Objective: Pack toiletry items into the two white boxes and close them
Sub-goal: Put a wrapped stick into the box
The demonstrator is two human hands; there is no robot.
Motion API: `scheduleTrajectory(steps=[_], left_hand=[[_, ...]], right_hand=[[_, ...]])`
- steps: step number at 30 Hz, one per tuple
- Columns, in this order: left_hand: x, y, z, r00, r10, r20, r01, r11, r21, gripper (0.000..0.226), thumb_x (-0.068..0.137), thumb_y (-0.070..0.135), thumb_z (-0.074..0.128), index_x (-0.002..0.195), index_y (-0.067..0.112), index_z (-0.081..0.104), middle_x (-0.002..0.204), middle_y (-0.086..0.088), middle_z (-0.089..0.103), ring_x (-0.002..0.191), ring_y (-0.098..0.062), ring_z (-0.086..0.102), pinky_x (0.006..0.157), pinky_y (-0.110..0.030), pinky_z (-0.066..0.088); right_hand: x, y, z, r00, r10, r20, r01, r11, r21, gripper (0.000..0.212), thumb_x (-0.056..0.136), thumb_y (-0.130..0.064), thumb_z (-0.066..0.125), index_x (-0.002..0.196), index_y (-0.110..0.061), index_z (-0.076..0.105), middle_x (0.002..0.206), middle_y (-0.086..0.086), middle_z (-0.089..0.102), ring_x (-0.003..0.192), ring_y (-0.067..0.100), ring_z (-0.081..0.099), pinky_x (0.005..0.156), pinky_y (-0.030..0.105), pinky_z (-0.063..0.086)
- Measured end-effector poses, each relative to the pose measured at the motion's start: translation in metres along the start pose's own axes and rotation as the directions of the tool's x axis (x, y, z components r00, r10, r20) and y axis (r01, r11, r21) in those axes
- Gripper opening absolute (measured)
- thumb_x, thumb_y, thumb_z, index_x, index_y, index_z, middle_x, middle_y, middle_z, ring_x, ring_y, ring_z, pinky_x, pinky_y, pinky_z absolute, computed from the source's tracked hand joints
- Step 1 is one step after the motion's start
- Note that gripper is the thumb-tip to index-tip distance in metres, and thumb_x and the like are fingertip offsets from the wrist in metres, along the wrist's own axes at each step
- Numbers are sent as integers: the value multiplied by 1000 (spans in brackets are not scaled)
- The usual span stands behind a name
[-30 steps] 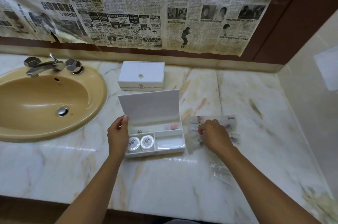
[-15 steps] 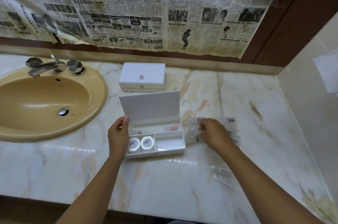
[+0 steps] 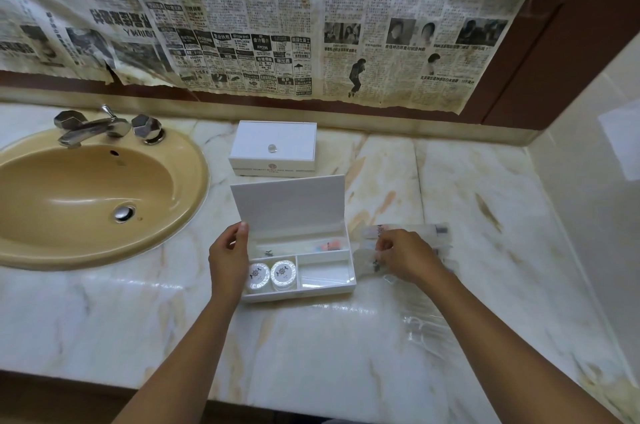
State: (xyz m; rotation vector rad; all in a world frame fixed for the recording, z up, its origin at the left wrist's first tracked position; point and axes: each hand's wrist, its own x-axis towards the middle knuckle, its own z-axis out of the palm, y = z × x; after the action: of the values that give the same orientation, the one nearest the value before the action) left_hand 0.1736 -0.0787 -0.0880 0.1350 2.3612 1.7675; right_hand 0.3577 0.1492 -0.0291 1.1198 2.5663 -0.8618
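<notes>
right hand [image 3: 403, 259] is pinching a clear sachet [image 3: 372, 262] on the worktop [image 3: 311, 347], just right of the open box [image 3: 299, 280] | sachets lying left-to-right | left hand [image 3: 227, 259] is gripping the box's left wall | right hand nearer

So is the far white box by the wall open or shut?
Shut. The far white box with a clear knob has its lid lying flat on the body, unlike the near white compartment box, whose lid stands up.
</notes>
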Motion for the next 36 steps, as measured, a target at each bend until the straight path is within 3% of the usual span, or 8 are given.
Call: scheduleTrajectory(steps=[6, 11, 17, 23, 27, 29, 31, 36], left_hand=[[-1, 1, 1, 1000, -7, 6, 7, 1000, -3, 25, 100, 28, 55, 111, 12, 70, 103, 5, 69, 90, 11, 58, 78, -9, 40], [0, 1, 1, 1000, -11, 4, 11, 1000, -4, 27, 99, 27, 56, 114, 10, 70, 106, 4, 69, 91, 3, 60, 80, -10, 40], [0, 1, 0, 1000, -28, 9, 28, 1000, -14, 24, 99, 28, 56, 111, 14, 70, 102, 9, 68, 91, 9, 59, 79, -10, 40], [-1, 1, -1, 1000, -26, 11, 26, 999, -23, 25, 99, 30, 56, 111, 14, 70, 103, 7, 69, 91, 8, 60, 78, -10, 41], [-1, 1, -1, 999, -31, 13, 32, 999, -33, 25, 99, 31, 56, 111, 14, 71, 105, 6, 71, 93, 4, 62, 79, -11, 42], [-1, 1, -1, 999, -35, 14, 36, 999, -36, 23, 99, 30, 56, 108, 16, 71, 102, 6, 72, 87, 6, 63, 76, -11, 43], [-1, 2, 0, 999, -40, 15, 41, 998, -45, 20, 99, 29, 56, 105, 17, 72, 98, 7, 72, 82, 7, 63, 77, -15, 46], [-3, 5, 0, 999, -46, 2, 46, 997, -59, 18, 99, 26, 55, 105, 17, 71, 98, 9, 69, 87, 3, 62, 76, -14, 44]], right_hand=[[2, 1, -4, 999, 37, -21, -36, 998, 53, 21, 85, -15, 54, 70, -21, 68, 81, 0, 70, 78, 20, 65, 67, 31, 52], [2, -8, -7, 976, 46, -211, -11, 986, 164, 20, 90, -14, 53, 89, -19, 71, 87, -5, 68, 77, 18, 62, 63, 25, 45], [-10, -37, -19, 814, -160, -558, 319, 926, 199, 12, 96, -12, 51, 95, -12, 63, 84, -1, 64, 75, 18, 59, 59, 26, 42], [-33, -96, -34, 652, -258, -713, 627, 713, 315, 12, 94, -6, 56, 101, -7, 65, 88, -5, 64, 80, 6, 60, 65, 14, 50], [-28, -128, -10, 640, -426, -639, 696, 674, 248, 10, 92, -9, 58, 98, -9, 66, 88, 0, 68, 78, 15, 63, 67, 24, 54], [-16, -133, 11, 635, -578, -513, 694, 718, 49, 9, 90, -11, 57, 93, -8, 65, 84, 6, 66, 74, 24, 62, 63, 35, 53], [-4, -135, 31, 668, -678, -306, 663, 729, -168, 10, 89, -10, 56, 90, -7, 65, 82, 9, 63, 74, 29, 61, 59, 34, 46], [7, -150, 55, 737, -676, -11, 609, 671, -424, 18, 88, -2, 55, 100, -5, 68, 87, 13, 58, 78, 30, 57, 61, 32, 37]])
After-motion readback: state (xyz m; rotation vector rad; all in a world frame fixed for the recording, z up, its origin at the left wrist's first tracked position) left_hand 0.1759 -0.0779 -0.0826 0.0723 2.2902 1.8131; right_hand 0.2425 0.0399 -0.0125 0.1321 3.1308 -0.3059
